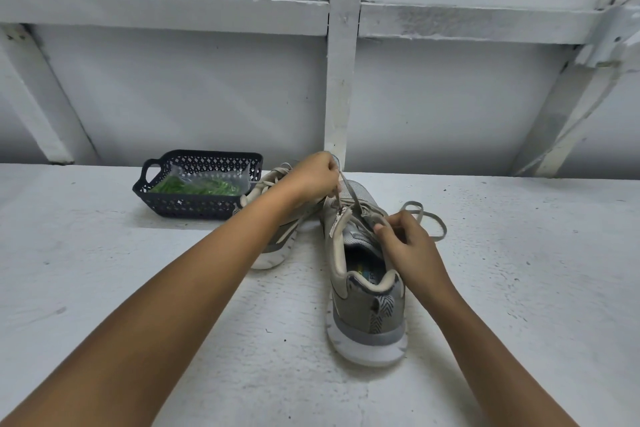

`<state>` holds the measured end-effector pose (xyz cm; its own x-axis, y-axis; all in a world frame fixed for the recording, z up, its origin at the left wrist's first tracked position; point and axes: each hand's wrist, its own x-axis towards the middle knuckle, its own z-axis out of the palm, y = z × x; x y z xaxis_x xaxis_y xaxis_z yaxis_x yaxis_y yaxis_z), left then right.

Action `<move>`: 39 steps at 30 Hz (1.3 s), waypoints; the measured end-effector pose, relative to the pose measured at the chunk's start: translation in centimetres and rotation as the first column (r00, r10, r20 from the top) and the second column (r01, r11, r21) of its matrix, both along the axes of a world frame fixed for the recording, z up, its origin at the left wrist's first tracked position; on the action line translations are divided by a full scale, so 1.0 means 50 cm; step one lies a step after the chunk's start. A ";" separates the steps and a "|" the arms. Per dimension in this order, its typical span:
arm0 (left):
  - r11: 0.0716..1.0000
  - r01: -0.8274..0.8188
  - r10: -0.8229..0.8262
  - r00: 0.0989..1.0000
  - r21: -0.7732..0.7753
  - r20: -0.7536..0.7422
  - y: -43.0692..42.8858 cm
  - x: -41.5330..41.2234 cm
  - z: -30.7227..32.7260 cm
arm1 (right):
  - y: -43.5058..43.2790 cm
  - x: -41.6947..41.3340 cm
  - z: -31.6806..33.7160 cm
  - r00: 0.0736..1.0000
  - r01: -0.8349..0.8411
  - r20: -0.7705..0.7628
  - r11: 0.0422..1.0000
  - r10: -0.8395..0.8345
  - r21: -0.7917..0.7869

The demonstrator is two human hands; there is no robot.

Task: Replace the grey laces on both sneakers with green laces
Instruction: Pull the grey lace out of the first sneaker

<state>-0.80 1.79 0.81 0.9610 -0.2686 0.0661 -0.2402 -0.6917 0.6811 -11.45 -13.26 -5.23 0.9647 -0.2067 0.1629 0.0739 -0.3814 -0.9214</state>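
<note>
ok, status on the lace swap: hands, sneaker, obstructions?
Both busy: left hand pinches grey lace up off near sneaker; right hand grips its eyelet row. Bagged green laces in basket. Nothing blocking.

The left hand (313, 174) is pinching a grey lace (348, 188) above the near sneaker (367, 302); the right hand (407, 239) is gripping its eyelets.

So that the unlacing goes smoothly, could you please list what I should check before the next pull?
1. Left hand grips the flat grey lace of the near grey mesh sneaker: ok.
2. Right hand pinches the lace by the eyelets: ok.
3. Lace free of all eyelets: not ok.
4. Green laces waiting in the dark plastic lattice basket: ok, bagged.
5. Far grey sneaker unlaced: not ok.
</note>
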 end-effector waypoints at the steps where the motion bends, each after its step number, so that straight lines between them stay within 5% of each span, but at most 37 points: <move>1: 0.998 -0.003 0.001 1.000 0.064 0.030 -0.002 0.000 0.008 | 0.000 0.000 0.000 1.000 -0.004 0.000 1.000 0.004 0.001; 7: 0.962 0.085 -0.113 0.989 0.258 0.094 0.010 -0.010 0.035 | 0.000 0.002 -0.005 1.000 -0.006 0.005 1.000 0.006 0.007; 13: 0.782 0.105 -0.227 0.966 0.614 0.125 0.022 -0.020 0.001 | -0.002 0.004 -0.005 1.000 -0.001 0.016 1.000 0.001 0.007; 18: 0.831 0.106 -0.225 0.962 0.546 0.155 0.029 -0.023 -0.003 | -0.002 0.003 -0.005 1.000 0.001 0.020 1.000 -0.001 0.006; 21: 0.987 -0.007 -0.033 0.968 0.161 0.247 0.036 -0.021 0.003 | -0.002 0.004 -0.006 1.000 -0.001 0.017 1.000 0.001 0.007; 23: 0.992 -0.123 0.116 0.943 0.002 0.312 0.044 -0.022 0.008 | -0.002 0.004 -0.007 1.000 -0.003 0.019 1.000 0.003 0.007; 25: 0.985 -0.152 0.100 0.889 0.083 0.447 0.047 -0.027 0.005 | -0.003 0.004 -0.007 1.000 -0.003 0.020 1.000 0.003 0.000; 27: 0.950 -0.063 -0.111 0.848 0.307 0.518 0.046 -0.033 -0.007 | -0.002 0.005 -0.007 1.000 -0.001 0.022 1.000 0.001 -0.002; 29: 0.848 0.051 -0.308 0.858 0.527 0.412 0.041 -0.035 -0.023 | -0.002 0.007 -0.008 1.000 0.003 0.028 1.000 -0.003 0.006; 31: 0.795 0.113 -0.340 0.897 0.596 0.283 0.036 -0.036 -0.036 | -0.002 0.007 -0.009 0.999 0.004 0.031 1.000 -0.004 0.008; 35: 0.803 0.027 -0.278 0.901 0.596 0.334 0.035 -0.032 -0.042 | -0.004 0.007 -0.011 1.000 0.001 0.023 1.000 -0.001 0.013; 39: 0.925 -0.286 0.093 0.808 0.249 0.582 0.055 -0.021 -0.023 | -0.004 0.006 -0.011 1.000 0.002 0.024 1.000 -0.002 0.012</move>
<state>-1.86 4.56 -0.32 0.8191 -0.1834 0.5436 -0.3471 -0.9129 0.2149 -11.13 -13.47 -5.79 0.9603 -0.2105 0.1831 0.0950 -0.3703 -0.9241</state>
